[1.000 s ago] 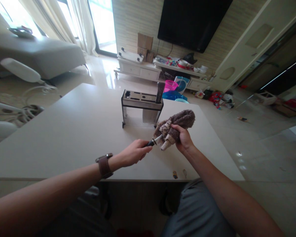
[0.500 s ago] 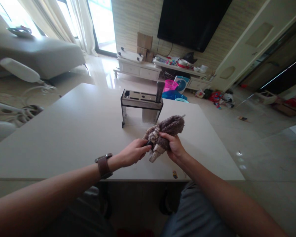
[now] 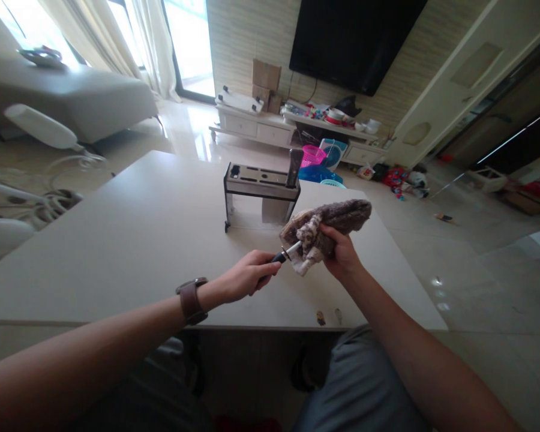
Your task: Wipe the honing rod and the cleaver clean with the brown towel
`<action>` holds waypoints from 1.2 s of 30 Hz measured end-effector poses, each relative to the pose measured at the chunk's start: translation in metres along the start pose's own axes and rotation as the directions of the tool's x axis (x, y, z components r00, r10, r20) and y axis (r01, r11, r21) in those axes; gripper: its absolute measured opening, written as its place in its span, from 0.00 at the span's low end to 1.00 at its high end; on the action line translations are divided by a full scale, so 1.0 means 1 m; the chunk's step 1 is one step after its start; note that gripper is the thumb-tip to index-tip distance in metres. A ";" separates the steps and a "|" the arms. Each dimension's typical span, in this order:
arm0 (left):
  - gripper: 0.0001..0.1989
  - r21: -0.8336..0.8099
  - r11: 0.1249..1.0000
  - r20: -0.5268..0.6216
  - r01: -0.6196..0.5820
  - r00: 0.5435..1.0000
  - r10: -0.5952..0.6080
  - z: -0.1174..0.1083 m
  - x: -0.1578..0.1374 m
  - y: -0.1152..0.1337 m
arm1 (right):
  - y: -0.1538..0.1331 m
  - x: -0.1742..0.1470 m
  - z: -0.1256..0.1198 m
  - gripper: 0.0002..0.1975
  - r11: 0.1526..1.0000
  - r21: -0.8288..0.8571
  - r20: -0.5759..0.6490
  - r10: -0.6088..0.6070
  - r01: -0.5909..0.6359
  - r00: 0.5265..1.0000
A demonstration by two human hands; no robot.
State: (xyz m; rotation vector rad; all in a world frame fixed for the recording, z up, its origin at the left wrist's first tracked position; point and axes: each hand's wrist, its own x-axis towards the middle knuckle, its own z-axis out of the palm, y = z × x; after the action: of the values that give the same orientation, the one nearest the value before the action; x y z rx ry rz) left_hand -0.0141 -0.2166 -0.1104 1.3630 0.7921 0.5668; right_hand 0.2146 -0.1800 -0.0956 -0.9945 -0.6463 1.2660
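Note:
My left hand [image 3: 251,273] is closed round the black handle of a sharpening steel [image 3: 293,248]. A ring guard and a short stretch of its metal rod show; the rest is hidden in the folds of a brown and whitish towel [image 3: 346,216]. My right hand [image 3: 342,257] grips the bunched towel around the rod, thumb on top. Just beyond my hands stands a knife block [image 3: 261,175] with a slotted top and dark side frames. One knife [image 3: 294,168] sits upright in its right end, its wide blade visible below the top.
The white table [image 3: 130,240] lies under both hands, with its near edge by my knees. Two small stickers, one a yellow figure [image 3: 320,317], are near that edge. Past the table are a pink basket [image 3: 312,155], a low cabinet [image 3: 256,129] and a white chair [image 3: 40,126].
My right hand and the towel have moved right and slightly up, away from the left hand. The guard and part of the steel's rod now show between them.

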 end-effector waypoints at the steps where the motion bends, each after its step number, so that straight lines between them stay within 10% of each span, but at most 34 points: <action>1: 0.19 -0.004 1.000 0.001 0.001 1.000 -0.001 0.000 -0.001 0.000 | -0.001 -0.001 -0.001 0.13 1.000 -0.002 0.014 0.012 -0.012 1.000; 9: 0.19 0.004 1.000 -0.041 -0.031 0.999 0.031 -0.001 0.001 -0.003 | 0.026 -0.029 0.014 0.22 0.977 -0.133 0.219 0.192 -0.166 0.957; 17: 0.20 0.007 1.000 -0.012 -0.019 1.000 0.019 -0.006 0.007 -0.011 | 0.045 -0.026 0.017 0.19 0.992 -0.108 0.056 0.067 -0.060 0.996; 36: 0.21 0.158 0.987 -0.043 0.000 0.999 0.007 -0.008 -0.001 0.003 | -0.026 0.046 -0.035 0.07 0.974 0.145 -0.192 -0.142 0.172 0.971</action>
State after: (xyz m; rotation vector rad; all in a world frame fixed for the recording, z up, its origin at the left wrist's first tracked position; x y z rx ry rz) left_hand -0.0208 -0.2115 -0.1076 1.5015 0.8857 0.5469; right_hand 0.2670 -0.1445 -0.0944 -0.8941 -0.4647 1.0565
